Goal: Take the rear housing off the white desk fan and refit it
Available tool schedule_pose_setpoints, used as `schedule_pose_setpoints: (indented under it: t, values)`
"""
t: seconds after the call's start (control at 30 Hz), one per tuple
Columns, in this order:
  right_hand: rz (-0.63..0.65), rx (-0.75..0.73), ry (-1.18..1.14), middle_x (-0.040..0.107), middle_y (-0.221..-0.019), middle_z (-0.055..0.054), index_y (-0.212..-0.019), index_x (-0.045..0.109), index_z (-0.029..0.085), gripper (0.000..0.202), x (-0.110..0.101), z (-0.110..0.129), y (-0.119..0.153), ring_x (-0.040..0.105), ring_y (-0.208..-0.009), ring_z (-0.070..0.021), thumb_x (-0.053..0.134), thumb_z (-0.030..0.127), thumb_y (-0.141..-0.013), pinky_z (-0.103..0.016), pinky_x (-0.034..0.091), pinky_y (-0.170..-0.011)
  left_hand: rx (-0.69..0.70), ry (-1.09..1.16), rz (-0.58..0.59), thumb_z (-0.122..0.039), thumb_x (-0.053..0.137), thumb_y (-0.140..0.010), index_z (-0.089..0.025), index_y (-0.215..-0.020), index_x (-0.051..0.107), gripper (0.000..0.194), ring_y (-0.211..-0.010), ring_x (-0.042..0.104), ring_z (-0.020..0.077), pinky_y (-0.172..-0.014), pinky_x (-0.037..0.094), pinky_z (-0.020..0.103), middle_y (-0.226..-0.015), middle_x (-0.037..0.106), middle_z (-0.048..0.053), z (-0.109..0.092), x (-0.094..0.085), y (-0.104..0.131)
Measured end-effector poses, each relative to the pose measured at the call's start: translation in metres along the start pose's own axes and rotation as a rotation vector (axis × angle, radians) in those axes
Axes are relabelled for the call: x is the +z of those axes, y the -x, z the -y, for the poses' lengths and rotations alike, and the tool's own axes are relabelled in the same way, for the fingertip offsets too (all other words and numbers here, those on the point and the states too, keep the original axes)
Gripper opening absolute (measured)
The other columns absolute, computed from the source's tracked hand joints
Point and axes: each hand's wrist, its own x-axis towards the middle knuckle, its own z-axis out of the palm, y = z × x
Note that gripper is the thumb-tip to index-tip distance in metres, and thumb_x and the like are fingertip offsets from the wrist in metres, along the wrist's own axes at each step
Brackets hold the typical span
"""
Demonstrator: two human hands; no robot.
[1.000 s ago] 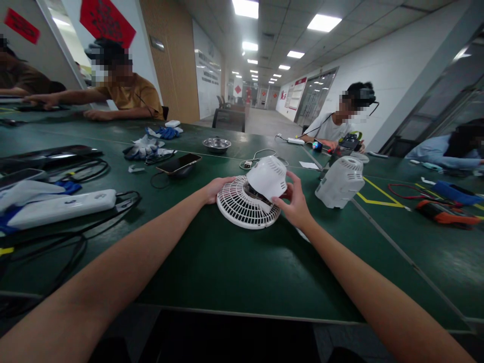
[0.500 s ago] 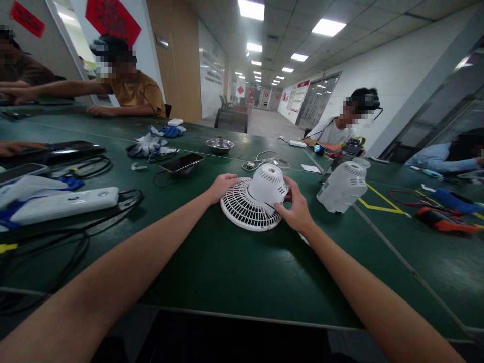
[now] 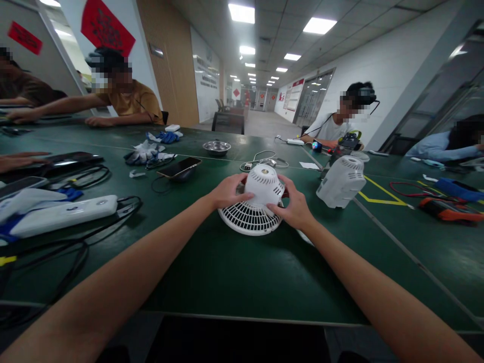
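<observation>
Head view: our left hand [image 3: 230, 191] and right hand [image 3: 297, 205] clamp the white cover [image 3: 264, 185] from opposite sides, about equally near. The cover sits over the round grille [image 3: 251, 222], vented dome upward, its long axis apparently near upright; its lower edge is partly hidden.

Grille [image 3: 249, 222] centre invisible beneath white housing [image 3: 263, 187]

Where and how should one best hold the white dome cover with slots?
Probably at its side walls, from left and right at once, as the left hand and right hand do: the dome cover is rounded and narrows to the top, and the grille lies beneath.
</observation>
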Motion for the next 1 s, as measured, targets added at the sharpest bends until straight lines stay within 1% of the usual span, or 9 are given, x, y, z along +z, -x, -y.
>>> schedule_pose_setpoints:
  t: [0.07,0.17,0.27,0.43,0.57,0.67,0.77,0.9,1.0]
  values:
    - [0.037,-0.033,-0.031,0.06,-0.141,-0.01,-0.15,0.039,0.029,0.086,-0.0041,0.0015,0.0,0.067,-0.111,-0.031,0.079,0.04,-0.075,-0.052,0.057,-0.096,0.026,-0.101,0.027,-0.027,0.092,-0.06,-0.018,-0.104,0.073,0.048,-0.126,0.053,0.0407,-0.106,0.043,0.045,-0.118,0.069,0.014,0.0,-0.0015,-0.0008]
    - [0.073,-0.084,-0.079,0.059,-0.143,-0.009,-0.151,0.039,0.03,0.084,-0.0084,0.0033,0.0001,0.065,-0.115,-0.0306,0.078,0.041,-0.077,-0.051,0.056,-0.099,0.077,-0.209,0.08,-0.034,0.09,-0.063,-0.018,-0.099,0.074,0.042,-0.123,0.054,0.0396,-0.106,0.042,0.046,-0.116,0.069,0.014,-0.0005,-0.0026,-0.0015]
    - [0.067,-0.09,-0.064,0.06,-0.142,-0.009,-0.151,0.04,0.029,0.082,-0.0095,0.0042,0.0003,0.066,-0.114,-0.0306,0.076,0.045,-0.079,-0.051,0.056,-0.099,0.098,-0.228,0.106,-0.037,0.088,-0.067,-0.019,-0.1,0.074,0.04,-0.124,0.054,0.0388,-0.108,0.04,0.046,-0.119,0.068,0.013,-0.0013,-0.0023,-0.0021]
    - [0.061,-0.077,0.002,0.063,-0.139,-0.009,-0.151,0.042,0.029,0.082,-0.009,0.0043,-0.0001,0.068,-0.109,-0.0317,0.075,0.049,-0.079,-0.051,0.056,-0.096,0.057,-0.174,0.1,-0.036,0.09,-0.063,-0.019,-0.098,0.075,0.042,-0.129,0.05,0.0414,-0.11,0.038,0.048,-0.119,0.068,0.014,-0.0012,-0.0015,-0.0016]
    - [0.097,-0.043,0.027,0.067,-0.134,-0.01,-0.153,0.041,0.028,0.082,-0.0085,0.0026,0.0002,0.07,-0.104,-0.0321,0.073,0.051,-0.081,-0.053,0.056,-0.094,0.155,-0.288,0.125,-0.039,0.086,-0.07,-0.019,-0.105,0.073,0.043,-0.126,0.053,0.0396,-0.111,0.038,0.048,-0.118,0.068,0.014,0.0005,-0.0024,-0.0001]
    - [0.121,-0.021,0.001,0.067,-0.134,-0.011,-0.155,0.04,0.026,0.083,-0.008,0.0004,0.0008,0.07,-0.104,-0.0325,0.072,0.052,-0.082,-0.052,0.057,-0.093,0.204,-0.351,0.14,-0.038,0.086,-0.07,-0.018,-0.111,0.072,0.048,-0.123,0.055,0.0389,-0.11,0.038,0.048,-0.12,0.067,0.015,0.0011,-0.0028,0.0005]
    - [0.12,-0.04,-0.025,0.065,-0.137,-0.011,-0.154,0.04,0.026,0.084,-0.0074,-0.0015,0.0013,0.07,-0.105,-0.0323,0.072,0.052,-0.082,-0.051,0.056,-0.094,0.192,-0.346,0.142,-0.036,0.088,-0.067,-0.018,-0.109,0.072,0.048,-0.124,0.054,0.0395,-0.111,0.037,0.049,-0.119,0.067,0.015,-0.0001,-0.0026,0.0006]
    - [0.118,-0.043,-0.044,0.064,-0.138,-0.011,-0.154,0.039,0.027,0.082,-0.0063,-0.0021,0.0017,0.068,-0.108,-0.0327,0.072,0.051,-0.083,-0.051,0.056,-0.093,0.151,-0.278,0.119,-0.031,0.091,-0.062,-0.018,-0.105,0.073,0.048,-0.125,0.052,0.0401,-0.111,0.037,0.049,-0.116,0.068,0.014,-0.002,-0.002,0.0008]
    - [0.122,-0.028,-0.047,0.063,-0.139,-0.013,-0.153,0.038,0.026,0.083,-0.0052,-0.0008,0.0021,0.067,-0.112,-0.0342,0.073,0.05,-0.082,-0.052,0.056,-0.093,0.167,-0.307,0.125,-0.033,0.09,-0.065,-0.018,-0.109,0.072,0.05,-0.124,0.053,0.0396,-0.111,0.037,0.049,-0.117,0.068,0.014,-0.0021,-0.0019,0.0011]
